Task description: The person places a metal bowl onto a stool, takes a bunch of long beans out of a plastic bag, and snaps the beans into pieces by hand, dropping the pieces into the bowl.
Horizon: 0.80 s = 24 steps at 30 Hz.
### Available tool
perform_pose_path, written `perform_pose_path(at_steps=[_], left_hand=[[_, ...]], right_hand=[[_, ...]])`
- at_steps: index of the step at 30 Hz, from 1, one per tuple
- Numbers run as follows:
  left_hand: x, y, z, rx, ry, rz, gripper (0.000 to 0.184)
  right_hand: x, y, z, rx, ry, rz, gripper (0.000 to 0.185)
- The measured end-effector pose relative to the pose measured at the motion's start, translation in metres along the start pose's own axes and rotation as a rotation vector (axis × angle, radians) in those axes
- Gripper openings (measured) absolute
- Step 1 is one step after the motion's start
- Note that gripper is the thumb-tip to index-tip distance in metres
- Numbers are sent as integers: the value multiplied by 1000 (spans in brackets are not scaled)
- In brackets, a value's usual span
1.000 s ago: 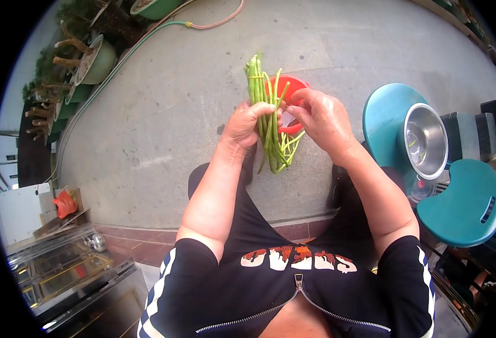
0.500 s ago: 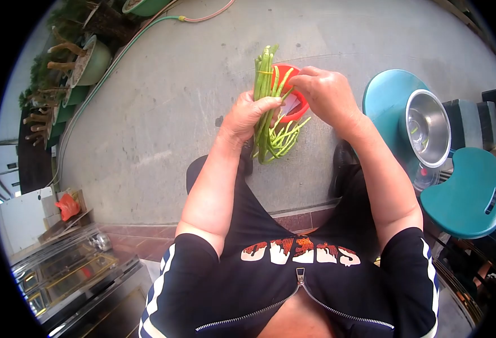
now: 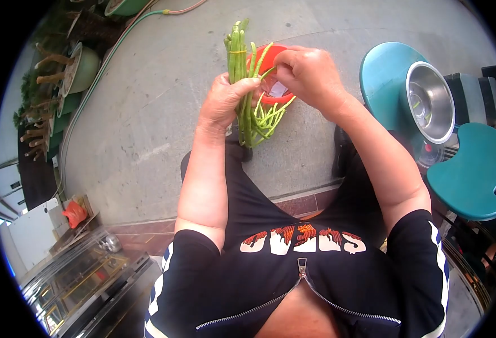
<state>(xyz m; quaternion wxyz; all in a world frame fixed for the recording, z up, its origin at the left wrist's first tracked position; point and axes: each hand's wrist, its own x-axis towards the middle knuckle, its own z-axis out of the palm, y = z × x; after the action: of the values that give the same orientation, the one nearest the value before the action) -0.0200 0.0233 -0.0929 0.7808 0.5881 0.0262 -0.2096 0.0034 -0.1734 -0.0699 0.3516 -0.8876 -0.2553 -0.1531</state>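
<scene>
A bunch of green yardlong beans [image 3: 239, 65] is gripped in my left hand [image 3: 221, 103], with the thumb pressed across the stalks. A yellow band circles the bunch near its upper end, and the thin lower ends bend and hang to the right. My right hand [image 3: 310, 76] is closed, thumb and finger pinching a single bean that sticks out from the bunch. Below both hands a red bucket [image 3: 279, 100] stands on the floor, partly hidden by the beans and my right hand. Something pale lies inside it.
At right, a steel bowl [image 3: 441, 93] sits on a round teal stool [image 3: 380, 84], holding small green bits. Nearer is another teal stool [image 3: 473, 174] with a handle slot. Potted plants [image 3: 82, 70] and a hose [image 3: 113, 62] line the left. A glass-topped metal case [image 3: 84, 276] is lower left.
Both hands, the beans and the bucket appear higher and further left in view, partly because the view has shifted. The right hand still pinches at the bean beside the bunch.
</scene>
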Motion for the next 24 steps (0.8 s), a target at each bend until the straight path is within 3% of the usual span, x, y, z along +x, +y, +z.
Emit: perform_pose_path(at_steps=[4,8,12,18,24], left_hand=[[-3,3,4,-30,6,7,15],[-3,2,5,-91,-15,91,16],[-3,1,6,-118,12,112,18],[4,1,-3,-255,117,134,23],[2,-2,2,-200,106,43,20]], right_hand=[[1,-1,7,574,-1,379,13],[3,6,3,1193,-279,675,18],[-3,2,15,1455,-388,871,16],[-5,4,16,476,-215,534,16],[11,16,24,159,-104,433,16]])
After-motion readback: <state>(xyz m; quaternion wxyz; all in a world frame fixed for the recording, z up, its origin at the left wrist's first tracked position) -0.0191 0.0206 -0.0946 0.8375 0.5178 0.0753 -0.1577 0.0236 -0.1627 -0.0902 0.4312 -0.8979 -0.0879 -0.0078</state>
